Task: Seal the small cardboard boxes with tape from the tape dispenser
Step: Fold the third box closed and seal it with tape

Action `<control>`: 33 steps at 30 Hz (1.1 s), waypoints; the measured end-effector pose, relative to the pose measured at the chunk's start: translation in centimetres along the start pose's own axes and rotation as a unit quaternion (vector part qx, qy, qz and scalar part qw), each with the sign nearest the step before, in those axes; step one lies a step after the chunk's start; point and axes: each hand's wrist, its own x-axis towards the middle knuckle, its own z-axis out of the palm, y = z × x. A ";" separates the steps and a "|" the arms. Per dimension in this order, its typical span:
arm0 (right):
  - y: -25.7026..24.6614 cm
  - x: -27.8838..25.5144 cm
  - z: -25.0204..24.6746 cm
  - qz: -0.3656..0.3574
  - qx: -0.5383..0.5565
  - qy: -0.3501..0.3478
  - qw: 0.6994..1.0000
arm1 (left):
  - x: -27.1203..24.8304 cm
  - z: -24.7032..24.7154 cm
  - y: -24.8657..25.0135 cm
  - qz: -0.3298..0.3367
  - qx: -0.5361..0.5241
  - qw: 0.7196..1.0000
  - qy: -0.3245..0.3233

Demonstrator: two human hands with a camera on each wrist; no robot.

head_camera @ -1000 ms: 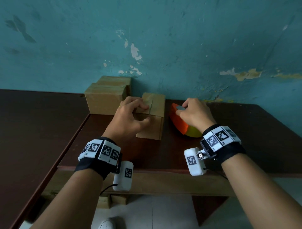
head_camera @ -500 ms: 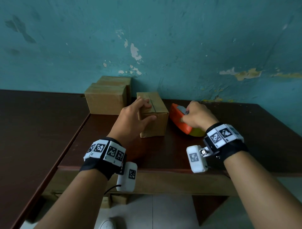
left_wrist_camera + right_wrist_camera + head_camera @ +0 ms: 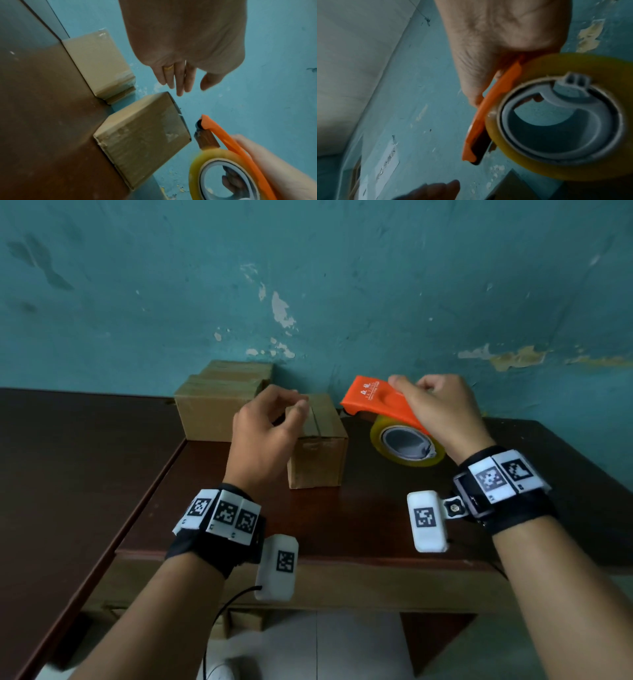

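We saw the left hand point(image 3: 263, 436) raised above the bench point(image 3: 342, 518), wrist toward us, its fingers loosely bent and apart with nothing between them. In the left wrist view its fingers point(image 3: 178, 79) pointed down toward the top of the small box point(image 3: 144, 135) without touching it. The right hand point(image 3: 442, 412) was lifted over the bench with its grip clamped on the tape dispenser point(image 3: 380, 402): the thumb lay along the orange cover, and fingers showed through the grey core in the left wrist view. The yellowish tape roll point(image 3: 407, 445) hung below the hand, clear of the bench as far as we could tell.

The left hand covered the near left corner of the small box in the head view, so we could not see that part of its top seam. The right wrist view was blurred; only the orange cover point(image 3: 481, 121), the roll and part of the left hand's fingertips point(image 3: 436, 189) were plain. We could not make out the cutting edge or any loose tape end.

The small box stood on the bench near the wall, flaps closed, just left of the dispenser and apart from it. Two more boxes point(image 3: 219, 402) sat stacked or side by side behind it to the left; we could not tell which.
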 end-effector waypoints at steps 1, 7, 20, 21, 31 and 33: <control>-0.5 -0.2 0.0 -0.020 0.004 0.008 1.000 | 0.0 0.1 0.3 0.004 -0.023 0.999 0.024; -3.0 -1.2 -0.1 -0.085 0.089 -0.040 0.992 | -0.3 0.8 1.6 -0.032 -0.078 0.996 0.000; -4.0 -2.2 0.8 -0.148 0.051 -0.093 0.983 | -0.4 1.1 2.5 -0.080 -0.197 0.977 -0.009; -4.1 -2.3 0.8 -0.150 0.043 -0.092 0.983 | -0.4 1.1 2.5 -0.072 -0.201 0.977 -0.012; -4.3 -2.1 -0.1 -0.154 -0.018 -0.076 0.985 | -0.5 0.8 2.4 -0.053 -0.179 0.981 -0.047; -4.1 -1.9 -0.4 -0.157 -0.020 -0.078 0.984 | -0.4 0.8 2.4 -0.049 -0.173 0.982 -0.060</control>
